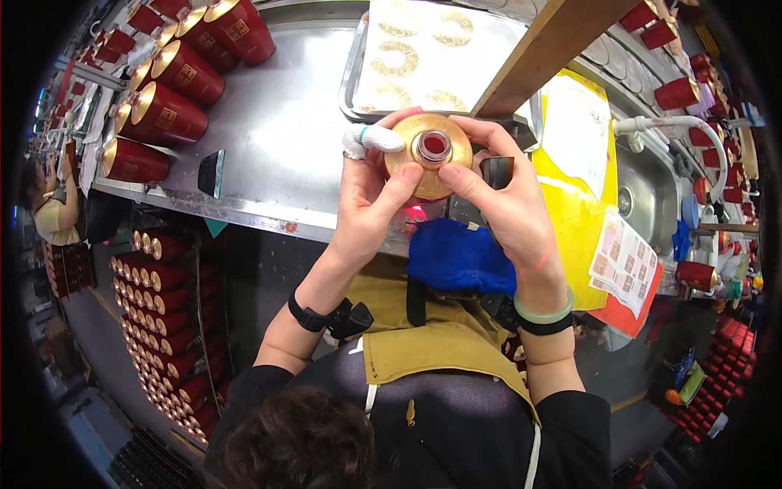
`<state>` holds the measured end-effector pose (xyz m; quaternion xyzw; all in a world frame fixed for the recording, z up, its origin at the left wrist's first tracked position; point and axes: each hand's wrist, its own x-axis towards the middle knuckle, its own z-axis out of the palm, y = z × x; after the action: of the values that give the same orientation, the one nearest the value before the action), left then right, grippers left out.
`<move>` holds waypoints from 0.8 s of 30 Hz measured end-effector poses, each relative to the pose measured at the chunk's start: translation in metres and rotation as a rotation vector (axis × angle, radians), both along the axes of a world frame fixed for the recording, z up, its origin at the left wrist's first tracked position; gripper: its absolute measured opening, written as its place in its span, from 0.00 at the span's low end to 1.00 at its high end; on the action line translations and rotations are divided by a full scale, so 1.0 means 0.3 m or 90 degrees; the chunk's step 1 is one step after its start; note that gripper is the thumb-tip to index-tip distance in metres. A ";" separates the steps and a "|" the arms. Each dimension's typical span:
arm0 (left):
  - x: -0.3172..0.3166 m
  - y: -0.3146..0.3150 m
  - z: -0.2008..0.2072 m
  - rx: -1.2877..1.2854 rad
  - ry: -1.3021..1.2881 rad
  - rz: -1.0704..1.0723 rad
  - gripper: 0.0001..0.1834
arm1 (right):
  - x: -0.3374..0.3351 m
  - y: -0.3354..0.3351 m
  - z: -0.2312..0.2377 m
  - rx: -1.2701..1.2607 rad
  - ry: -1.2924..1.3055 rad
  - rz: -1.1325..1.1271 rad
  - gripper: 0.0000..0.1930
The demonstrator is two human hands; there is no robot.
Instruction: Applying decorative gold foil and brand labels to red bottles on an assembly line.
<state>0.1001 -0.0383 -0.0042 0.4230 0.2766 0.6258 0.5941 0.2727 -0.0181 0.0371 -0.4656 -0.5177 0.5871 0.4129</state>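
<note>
Between my two hands is a bottle with a gold shoulder and a short open neck, dark red inside. Its mouth faces up toward me. My left hand grips its left side, the thumb on the gold shoulder and a white cloth cover on one finger. Around the right side closes my right hand, thumb near the neck. A small dark flat piece shows by the right palm; whether that hand holds it, I cannot tell. Just beyond, a metal tray bears a white sheet with gold arc-shaped decals.
Several red bottles with gold ends lie at the left of the metal bench, near a dark scraper. A wooden post slants over the tray. Rightward are a yellow sheet, printed paper and a sink.
</note>
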 end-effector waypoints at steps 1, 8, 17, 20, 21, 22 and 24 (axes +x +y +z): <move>-0.002 0.000 -0.005 0.006 0.014 0.003 0.32 | -0.001 -0.003 -0.002 -0.001 0.009 -0.003 0.27; -0.002 0.001 0.000 0.005 0.022 -0.008 0.33 | -0.001 -0.003 0.002 -0.021 0.037 -0.007 0.28; 0.023 -0.015 0.011 -0.008 0.016 0.039 0.34 | 0.004 -0.003 0.000 -0.024 0.021 0.001 0.24; 0.025 -0.014 0.014 -0.004 0.025 0.027 0.35 | 0.007 -0.004 0.003 -0.008 0.007 -0.008 0.24; 0.025 -0.012 0.012 -0.006 0.024 0.028 0.35 | 0.006 -0.001 0.003 -0.015 0.006 -0.005 0.24; 0.027 -0.012 0.011 -0.008 0.026 0.033 0.34 | 0.007 0.000 0.001 -0.016 0.005 -0.005 0.24; 0.030 -0.010 0.008 -0.011 0.028 0.039 0.34 | 0.009 0.001 -0.006 -0.010 -0.003 0.002 0.24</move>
<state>0.1092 -0.0414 -0.0019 0.4231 0.3079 0.6318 0.5719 0.2754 -0.0178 0.0355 -0.4696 -0.5149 0.5903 0.4073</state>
